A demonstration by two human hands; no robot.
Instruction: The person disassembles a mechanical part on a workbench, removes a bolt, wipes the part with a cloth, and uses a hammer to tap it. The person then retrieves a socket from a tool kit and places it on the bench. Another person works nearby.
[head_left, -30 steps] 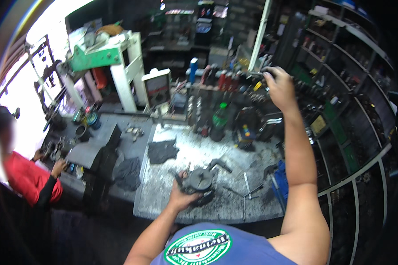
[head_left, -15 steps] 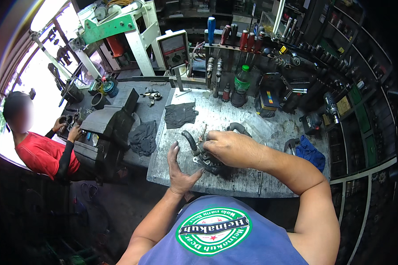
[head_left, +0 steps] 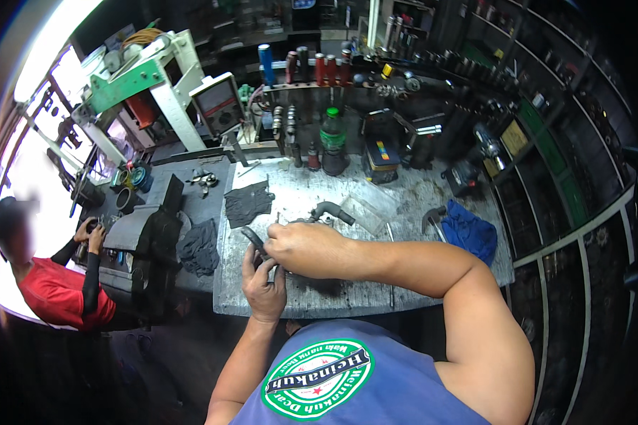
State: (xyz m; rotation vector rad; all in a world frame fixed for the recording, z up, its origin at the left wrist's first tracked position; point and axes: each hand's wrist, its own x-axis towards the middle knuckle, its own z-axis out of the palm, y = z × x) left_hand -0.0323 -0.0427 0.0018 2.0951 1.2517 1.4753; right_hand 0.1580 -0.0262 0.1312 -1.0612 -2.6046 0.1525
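While the green-capped bottle (head_left: 332, 145) is stood upright toward the back of the pale table (head_left: 443, 273), a dark metal part (head_left: 317, 285) is placed on the near side of that bottle, and most of it is covered by the right hand (head_left: 305, 249); the fingers of this hand are curled together over the part, but what is pinched beneath them is hidden and cannot be told; the left hand (head_left: 264, 294), nearer still and to the left of the bottle, is held palm up with bent fingers against a black hose (head_left: 253, 239), though whether a grip has been closed on it cannot be told; a curved hose (head_left: 332, 209) is seen beyond the right hand, straight in front of the bottle; a dark cloth (head_left: 249, 203) is spread to the bottle's near left, and a box with a coloured label (head_left: 381, 161) is set just to its right; a clear plastic sheet (head_left: 367, 205) and, farther out, a crumpled blue cloth (head_left: 471, 234) are laid to its near right; screwdrivers (head_left: 331, 69) are racked behind it; far to its left, small parts are handled by a co-worker in a red shirt (head_left: 57, 290).
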